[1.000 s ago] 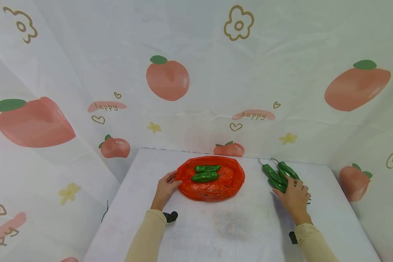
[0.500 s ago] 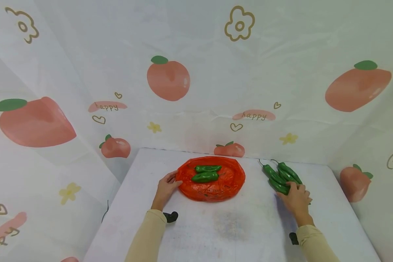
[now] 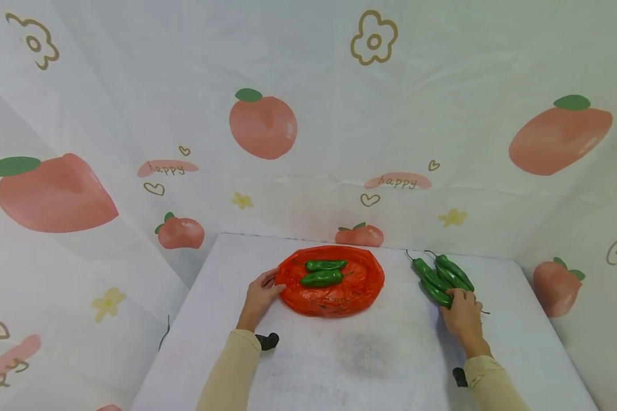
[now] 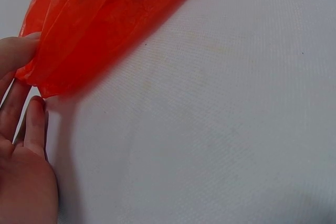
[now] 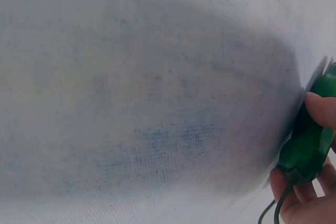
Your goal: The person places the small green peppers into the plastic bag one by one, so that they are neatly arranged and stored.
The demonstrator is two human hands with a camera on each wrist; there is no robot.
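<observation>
At the left edge of a round red plastic-covered plate, my left hand pinches the rim; the left wrist view has the thumb on the red plastic and the fingers below it. Two green peppers lie side by side on the plate. To the right, several green peppers lie in a pile on the table. My right hand is at the near end of that pile. In the right wrist view, its thumb and fingers curl round a green pepper with thin stems hanging below.
The white table ends at a cloth backdrop printed with fruit, which also hangs at both sides. Near each wrist is a small black object, one at the left and one at the right.
My right hand has shifted slightly toward me and its fingers have drawn in at the near end of the pile. The left hand and the plate have stayed put.
</observation>
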